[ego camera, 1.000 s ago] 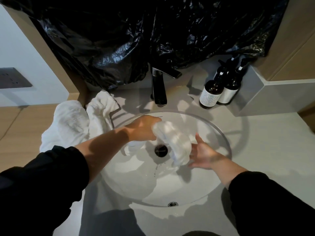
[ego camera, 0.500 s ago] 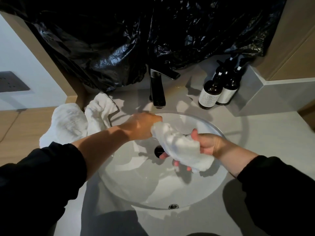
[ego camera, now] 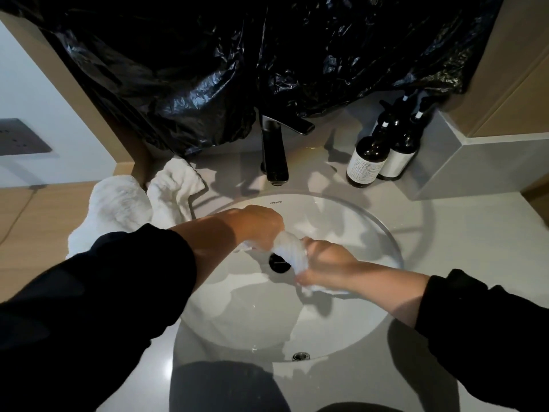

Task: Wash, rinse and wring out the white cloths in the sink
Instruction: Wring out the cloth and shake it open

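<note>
Left hand (ego camera: 261, 227) and right hand (ego camera: 323, 263) both curling tight round cloth (ego camera: 289, 251), gripping opposite ends above sink (ego camera: 237, 307) drain (ego camera: 279, 265). Cloth looking soft, wet, light, probably slippery; ends giving best hold for wringing. More cloths (ego camera: 118, 209) lying on surface (ego camera: 460, 233) at left; tap (ego camera: 273, 153) and bottles (ego camera: 368, 162) standing behind, not blocking.

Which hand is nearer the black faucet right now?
Left. The left hand is over the back of the basin, just in front of the faucet; the right hand is nearer the person and to the right. Both grip the white cloth.
</note>
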`<act>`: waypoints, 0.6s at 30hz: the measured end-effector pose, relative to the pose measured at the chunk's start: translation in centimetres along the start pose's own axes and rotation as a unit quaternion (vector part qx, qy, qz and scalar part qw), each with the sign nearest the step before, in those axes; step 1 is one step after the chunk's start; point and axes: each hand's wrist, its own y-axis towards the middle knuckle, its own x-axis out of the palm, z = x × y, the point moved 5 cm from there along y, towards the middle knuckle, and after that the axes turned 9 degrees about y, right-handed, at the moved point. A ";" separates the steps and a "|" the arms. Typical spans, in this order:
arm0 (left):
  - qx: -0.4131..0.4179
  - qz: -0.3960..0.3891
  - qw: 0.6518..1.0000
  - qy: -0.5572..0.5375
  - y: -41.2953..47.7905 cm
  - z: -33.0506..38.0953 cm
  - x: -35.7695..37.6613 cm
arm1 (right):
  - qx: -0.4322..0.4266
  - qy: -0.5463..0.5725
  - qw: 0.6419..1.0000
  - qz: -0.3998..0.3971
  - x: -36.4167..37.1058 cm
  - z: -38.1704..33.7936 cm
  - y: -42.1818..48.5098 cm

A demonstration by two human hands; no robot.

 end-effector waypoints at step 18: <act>-0.104 0.008 0.939 -0.326 -0.8 -1.8 1.8 | -0.057 -0.107 0.985 0.126 -3.7 -0.3 3.6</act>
